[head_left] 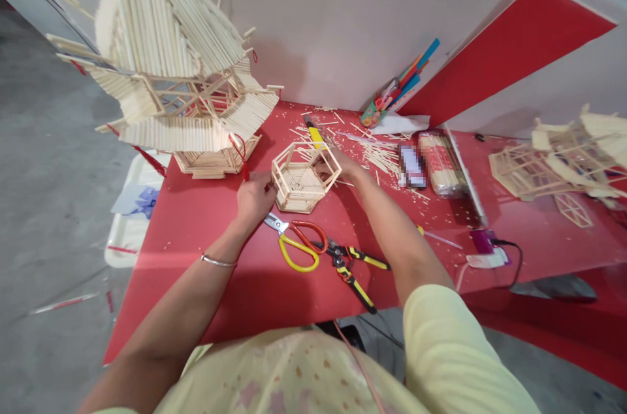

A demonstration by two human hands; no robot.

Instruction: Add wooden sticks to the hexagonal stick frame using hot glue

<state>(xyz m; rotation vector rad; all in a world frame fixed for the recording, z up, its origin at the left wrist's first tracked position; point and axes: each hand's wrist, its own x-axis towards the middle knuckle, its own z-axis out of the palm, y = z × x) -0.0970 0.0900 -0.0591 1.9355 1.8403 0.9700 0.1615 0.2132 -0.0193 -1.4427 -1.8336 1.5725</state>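
Note:
A small hexagonal frame of wooden sticks point(300, 187) rests on the red table, with a layered stick base and thin posts carrying an upper ring. My left hand point(255, 200) is closed at its left side, fingertips pinched against a post. On the right side my right hand point(339, 166) reaches around the frame, its fingers closed at a post and partly hidden by the sticks. Scissors point(296, 241) with red and yellow handles lie just in front of the frame. Beside them are pliers point(347, 264) with black and yellow handles. Behind the frame lies a yellow utility knife point(315, 134).
A tall stick pagoda point(171, 68) with red tassels stands at the back left. Loose stick pieces point(379, 156), a phone point(412, 166) and a packet of sticks point(442, 162) lie at right. A pen cup point(373, 112) stands behind; another stick model point(553, 156) sits far right.

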